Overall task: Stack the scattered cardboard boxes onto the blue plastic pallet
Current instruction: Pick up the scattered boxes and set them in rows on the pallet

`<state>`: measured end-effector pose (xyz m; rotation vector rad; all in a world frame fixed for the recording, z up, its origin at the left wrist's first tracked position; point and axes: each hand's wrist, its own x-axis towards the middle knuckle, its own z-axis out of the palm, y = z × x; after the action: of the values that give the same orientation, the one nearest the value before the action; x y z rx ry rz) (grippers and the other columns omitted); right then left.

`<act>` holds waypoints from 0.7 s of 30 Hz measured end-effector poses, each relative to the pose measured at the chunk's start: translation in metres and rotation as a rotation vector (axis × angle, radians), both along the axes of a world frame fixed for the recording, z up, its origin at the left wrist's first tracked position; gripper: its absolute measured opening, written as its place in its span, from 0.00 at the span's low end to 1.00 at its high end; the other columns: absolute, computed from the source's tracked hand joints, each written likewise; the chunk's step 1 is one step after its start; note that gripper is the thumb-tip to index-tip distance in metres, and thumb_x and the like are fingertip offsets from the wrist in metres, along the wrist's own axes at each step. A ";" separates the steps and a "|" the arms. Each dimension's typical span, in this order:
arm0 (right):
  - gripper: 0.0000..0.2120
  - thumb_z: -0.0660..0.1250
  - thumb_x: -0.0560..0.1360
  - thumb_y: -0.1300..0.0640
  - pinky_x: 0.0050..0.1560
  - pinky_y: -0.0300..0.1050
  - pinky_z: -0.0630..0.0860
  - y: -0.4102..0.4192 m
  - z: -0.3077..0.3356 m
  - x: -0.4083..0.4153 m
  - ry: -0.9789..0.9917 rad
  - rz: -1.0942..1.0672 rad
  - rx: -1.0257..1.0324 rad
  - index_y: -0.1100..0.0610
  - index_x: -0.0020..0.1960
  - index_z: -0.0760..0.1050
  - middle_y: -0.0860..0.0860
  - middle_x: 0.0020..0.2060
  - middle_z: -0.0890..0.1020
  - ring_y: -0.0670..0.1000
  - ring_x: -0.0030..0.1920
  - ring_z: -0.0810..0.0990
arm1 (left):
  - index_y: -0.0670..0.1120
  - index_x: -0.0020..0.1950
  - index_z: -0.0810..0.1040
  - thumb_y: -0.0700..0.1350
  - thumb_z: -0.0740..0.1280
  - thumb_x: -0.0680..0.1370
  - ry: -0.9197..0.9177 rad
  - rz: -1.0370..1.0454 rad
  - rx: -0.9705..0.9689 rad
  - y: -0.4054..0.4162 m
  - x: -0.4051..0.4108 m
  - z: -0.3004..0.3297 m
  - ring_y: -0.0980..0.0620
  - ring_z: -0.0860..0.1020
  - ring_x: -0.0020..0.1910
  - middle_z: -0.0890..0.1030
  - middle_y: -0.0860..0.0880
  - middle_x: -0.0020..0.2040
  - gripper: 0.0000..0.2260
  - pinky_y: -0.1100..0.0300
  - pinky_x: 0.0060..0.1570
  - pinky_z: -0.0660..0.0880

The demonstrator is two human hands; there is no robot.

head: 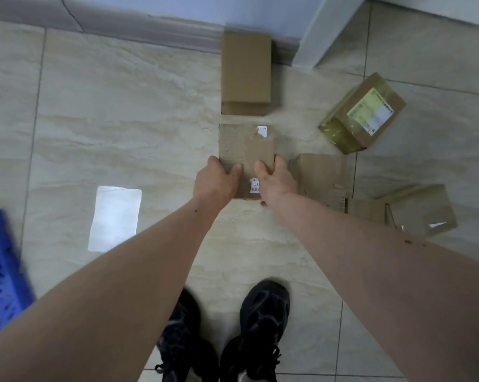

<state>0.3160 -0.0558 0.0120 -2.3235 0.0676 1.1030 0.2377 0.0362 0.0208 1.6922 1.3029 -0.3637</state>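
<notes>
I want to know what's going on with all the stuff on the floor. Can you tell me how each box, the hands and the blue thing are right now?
Held box: gripped on both sides.
Left hand: closed on held box.
Right hand: closed on held box.
Plain box: lying by the wall.
Taped box: tilted on floor.
Flattened boxes: lying open.
Blue pallet: only its edge shows.

Small brown cardboard box [245, 150] centre; tall brown cardboard box [245, 68] at twelve o'clock; tape-wrapped labelled cardboard box [362, 114] at two; blue plastic pallet [1, 271] at eight
</notes>
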 end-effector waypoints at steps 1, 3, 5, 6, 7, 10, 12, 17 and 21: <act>0.23 0.59 0.77 0.41 0.56 0.60 0.78 0.004 0.011 -0.002 -0.010 0.001 0.004 0.47 0.70 0.64 0.53 0.58 0.79 0.59 0.58 0.77 | 0.40 0.61 0.70 0.56 0.63 0.78 0.000 -0.006 0.006 0.005 -0.003 0.011 0.41 0.77 0.56 0.78 0.42 0.57 0.21 0.53 0.50 0.74; 0.23 0.59 0.77 0.41 0.56 0.59 0.78 0.010 0.035 -0.006 -0.031 0.004 0.012 0.48 0.70 0.65 0.54 0.58 0.79 0.60 0.58 0.77 | 0.42 0.59 0.71 0.57 0.64 0.77 -0.011 -0.009 0.015 0.015 -0.009 0.033 0.43 0.77 0.53 0.79 0.44 0.55 0.21 0.54 0.47 0.74; 0.22 0.60 0.77 0.42 0.56 0.59 0.77 0.017 0.060 -0.010 -0.034 -0.002 0.030 0.49 0.68 0.66 0.53 0.57 0.79 0.60 0.58 0.77 | 0.43 0.58 0.71 0.58 0.66 0.75 -0.030 0.005 0.022 0.026 -0.016 0.058 0.45 0.78 0.50 0.79 0.45 0.53 0.21 0.54 0.46 0.76; 0.21 0.60 0.77 0.42 0.56 0.59 0.78 0.021 0.073 -0.013 -0.031 -0.005 0.040 0.49 0.66 0.66 0.53 0.56 0.79 0.60 0.57 0.78 | 0.44 0.58 0.72 0.59 0.66 0.74 -0.038 0.012 0.027 0.031 -0.021 0.071 0.45 0.78 0.49 0.79 0.46 0.52 0.22 0.53 0.46 0.77; 0.19 0.60 0.77 0.43 0.55 0.59 0.78 0.025 0.086 -0.016 -0.030 -0.007 0.052 0.49 0.65 0.67 0.52 0.54 0.80 0.59 0.56 0.78 | 0.44 0.58 0.72 0.59 0.67 0.74 -0.046 0.023 0.033 0.035 -0.025 0.084 0.46 0.79 0.49 0.79 0.47 0.52 0.22 0.52 0.47 0.78; 0.15 0.62 0.76 0.43 0.48 0.58 0.81 0.035 0.125 -0.025 -0.037 -0.003 0.087 0.47 0.60 0.68 0.49 0.48 0.79 0.56 0.50 0.80 | 0.44 0.58 0.73 0.60 0.68 0.72 -0.072 0.067 0.038 0.046 -0.040 0.121 0.46 0.80 0.49 0.80 0.47 0.52 0.24 0.50 0.49 0.79; 0.13 0.62 0.75 0.43 0.43 0.57 0.83 0.042 0.147 -0.032 -0.040 0.011 0.121 0.45 0.57 0.67 0.46 0.45 0.78 0.54 0.47 0.80 | 0.44 0.58 0.73 0.60 0.69 0.72 -0.094 0.104 0.023 0.051 -0.052 0.142 0.46 0.80 0.49 0.80 0.47 0.52 0.24 0.49 0.49 0.80; 0.12 0.62 0.76 0.44 0.41 0.56 0.83 0.050 0.184 -0.064 -0.041 0.091 0.192 0.45 0.57 0.67 0.48 0.49 0.79 0.53 0.46 0.81 | 0.43 0.57 0.73 0.60 0.69 0.71 -0.124 0.198 0.064 0.053 -0.091 0.179 0.46 0.80 0.48 0.78 0.48 0.49 0.25 0.48 0.48 0.80; 0.17 0.61 0.76 0.44 0.51 0.59 0.80 0.051 0.203 -0.103 -0.057 0.218 0.211 0.48 0.62 0.68 0.52 0.53 0.80 0.57 0.53 0.80 | 0.44 0.55 0.73 0.60 0.70 0.70 -0.152 0.291 0.085 0.044 -0.139 0.196 0.47 0.80 0.47 0.78 0.50 0.46 0.24 0.48 0.47 0.80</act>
<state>0.2130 -0.0048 0.2152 -2.2065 -0.3155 1.0881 0.0987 0.0803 0.2173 1.5377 1.4412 -0.0083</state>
